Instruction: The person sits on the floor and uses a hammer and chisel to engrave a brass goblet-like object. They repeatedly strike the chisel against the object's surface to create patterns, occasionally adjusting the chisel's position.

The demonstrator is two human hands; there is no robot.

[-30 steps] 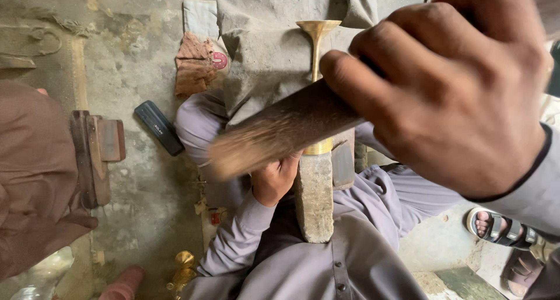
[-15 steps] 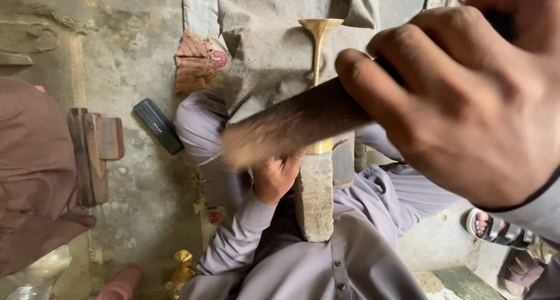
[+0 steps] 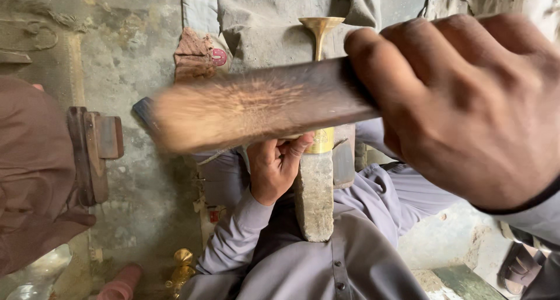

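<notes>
The brass piece [image 3: 320, 55] — a slim golden stem flaring to a trumpet-like mouth at the top centre of the frame — stands upright on a rough stone block [image 3: 314, 198] that runs down the middle. Its lower end shows yellow just beside the left hand [image 3: 274, 168], whose fingers [image 3: 294, 149] are curled round the base, thumb lying against the metal. Across it, a flat wooden mallet [image 3: 256, 104] lies blurred, raised above the stem; the right hand [image 3: 466, 107], filling the right of the frame, has its fingers wrapped tight about the handle. I'd judge the beating is in mid-course: the flare looks shaped, yet how much truing remains I cannot tell. Further out, another small brass fitting [image 3: 182, 271] lies at the bottom, a wooden block [image 3: 93, 151] on the left, and a person's brown sleeve [image 3: 29, 171] at the far left edge
</notes>
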